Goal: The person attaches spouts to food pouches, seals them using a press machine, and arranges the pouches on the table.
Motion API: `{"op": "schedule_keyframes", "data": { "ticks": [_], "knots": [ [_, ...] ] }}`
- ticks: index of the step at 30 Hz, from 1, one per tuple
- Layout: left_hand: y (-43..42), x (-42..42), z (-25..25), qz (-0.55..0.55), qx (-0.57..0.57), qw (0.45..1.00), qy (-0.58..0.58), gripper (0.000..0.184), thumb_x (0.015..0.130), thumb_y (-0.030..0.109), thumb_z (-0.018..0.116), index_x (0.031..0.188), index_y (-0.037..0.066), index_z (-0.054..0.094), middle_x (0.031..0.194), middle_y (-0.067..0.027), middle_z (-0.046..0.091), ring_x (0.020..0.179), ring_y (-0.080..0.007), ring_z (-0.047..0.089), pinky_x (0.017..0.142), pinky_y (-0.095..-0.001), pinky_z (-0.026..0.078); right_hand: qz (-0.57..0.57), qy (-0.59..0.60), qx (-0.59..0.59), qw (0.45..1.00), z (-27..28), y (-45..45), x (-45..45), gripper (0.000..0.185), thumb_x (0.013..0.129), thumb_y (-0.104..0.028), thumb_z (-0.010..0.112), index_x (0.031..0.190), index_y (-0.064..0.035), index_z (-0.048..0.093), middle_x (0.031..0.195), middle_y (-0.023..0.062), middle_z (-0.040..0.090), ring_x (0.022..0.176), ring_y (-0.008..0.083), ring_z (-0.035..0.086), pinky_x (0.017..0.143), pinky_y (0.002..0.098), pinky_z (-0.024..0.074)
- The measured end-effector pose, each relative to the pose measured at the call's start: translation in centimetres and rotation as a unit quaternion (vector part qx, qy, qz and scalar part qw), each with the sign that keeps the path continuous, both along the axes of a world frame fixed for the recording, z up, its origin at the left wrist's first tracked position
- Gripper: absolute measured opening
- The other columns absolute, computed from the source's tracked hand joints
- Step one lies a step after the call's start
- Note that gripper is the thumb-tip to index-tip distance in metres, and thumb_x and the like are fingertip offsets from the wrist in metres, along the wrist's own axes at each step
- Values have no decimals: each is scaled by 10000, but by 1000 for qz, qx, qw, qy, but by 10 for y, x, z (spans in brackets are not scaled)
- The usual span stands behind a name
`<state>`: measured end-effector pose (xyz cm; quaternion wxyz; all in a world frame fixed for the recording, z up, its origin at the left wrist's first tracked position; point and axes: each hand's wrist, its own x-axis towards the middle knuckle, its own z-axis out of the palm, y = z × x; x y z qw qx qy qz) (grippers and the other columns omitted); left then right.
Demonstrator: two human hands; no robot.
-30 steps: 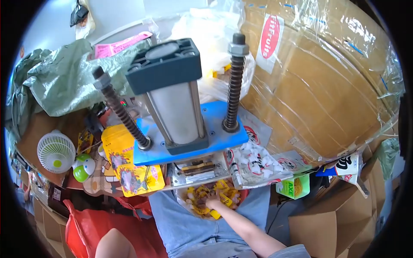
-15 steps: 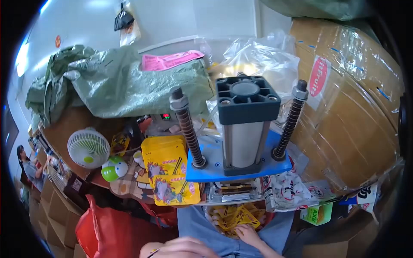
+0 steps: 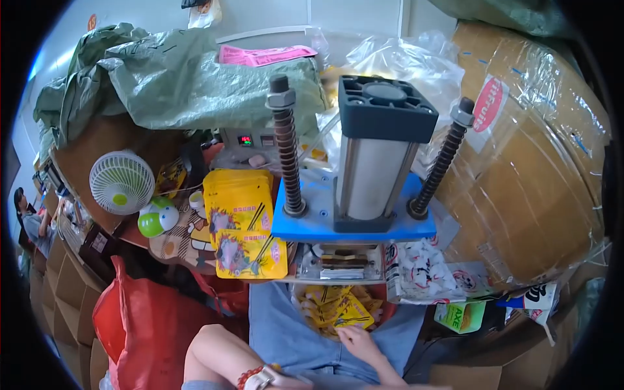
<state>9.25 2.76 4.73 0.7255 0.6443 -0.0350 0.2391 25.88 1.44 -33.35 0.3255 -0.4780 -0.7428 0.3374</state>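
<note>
A bowl between the person's legs holds several yellow packets. At its near rim is my right hand, its fingers curled together; whatever they may hold is too small to make out. My left forearm crosses the lap, with a red bead bracelet and a watch at the wrist. Only a blurred part of my left hand shows at the bottom edge, its fingers hidden. Above the bowl stands a press with a blue plate, a metal cylinder and two spring rods. Yellow printed pouches are stacked left of it.
A small white fan and a green-and-white round toy stand at left. White pieces lie on a printed bag right of the press. A large carton rises at right; a red bag is at lower left.
The view has shifted. My right hand has drawn back from among the packets to the bowl's near rim. My left arm has come in across the lap, and its hand has moved lower toward the bottom edge.
</note>
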Motion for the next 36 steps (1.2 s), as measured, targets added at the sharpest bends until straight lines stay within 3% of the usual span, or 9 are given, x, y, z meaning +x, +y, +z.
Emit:
{"op": "schedule_keyframes", "data": {
  "ticks": [2,4,6,10,16,19,23,28,36],
  "knots": [
    [7,-3,17,35,1,990,134,111,1023,75,532,1054,-21,578,1027,-104,565,937,-176,623,829,-315,490,-1,2,9,1000,14,5,4,197,951,-151,617,1078,-24,696,992,147,711,897,343,677,819,407,522],
    [15,-7,1,95,0,995,-21,163,1009,84,558,1094,-47,603,1054,-138,601,953,-214,642,837,-331,502,-55,-60,75,994,19,0,4,206,947,-147,624,1090,-17,696,1001,161,713,916,341,687,836,403,533],
    [19,-9,-10,144,4,975,-171,222,995,94,585,1135,-73,629,1082,-172,638,968,-253,662,845,-347,513,-21,6,61,998,35,6,17,196,930,-114,641,1092,-19,698,1028,152,723,937,325,697,820,396,553],
    [11,-11,-10,46,54,983,-171,259,988,107,598,1162,-81,640,1103,-186,655,981,-273,669,852,-355,518,-33,3,68,997,19,4,18,178,934,-100,637,1081,-23,700,1012,140,726,933,312,698,820,396,551],
    [-5,-13,-14,-61,85,986,-131,272,989,124,597,1177,-70,636,1116,-181,653,991,-273,665,859,-355,516,94,18,201,975,176,7,25,286,805,-37,764,1088,-46,730,810,99,692,723,243,682,713,362,554],
    [-6,-8,-18,-72,81,986,-130,279,989,132,596,1184,-64,634,1123,-178,652,996,-273,663,862,-355,514,-69,81,437,893,287,-14,47,67,826,-99,713,796,-94,773,603,-13,616,597,178,638,645,304,560],
    [-10,-5,-19,-76,85,984,-135,288,990,143,596,1193,-57,631,1132,-175,651,1002,-274,660,866,-355,513,-42,173,625,760,364,-32,91,68,829,-94,710,800,-99,771,607,-17,613,585,168,618,629,296,539],
    [-6,-20,-18,13,114,978,-173,299,990,158,595,1205,-48,627,1144,-170,650,1010,-274,657,871,-354,511,195,263,572,752,413,-29,94,71,832,-89,706,805,-105,769,611,-21,609,571,155,593,610,286,513],
    [-5,-32,-23,112,191,953,-205,317,991,180,594,1224,-34,622,1162,-163,648,1023,-275,651,879,-354,508,235,260,517,781,421,-28,96,79,837,-80,699,812,-115,766,618,-29,603,547,134,554,579,270,471]
  ]
}}
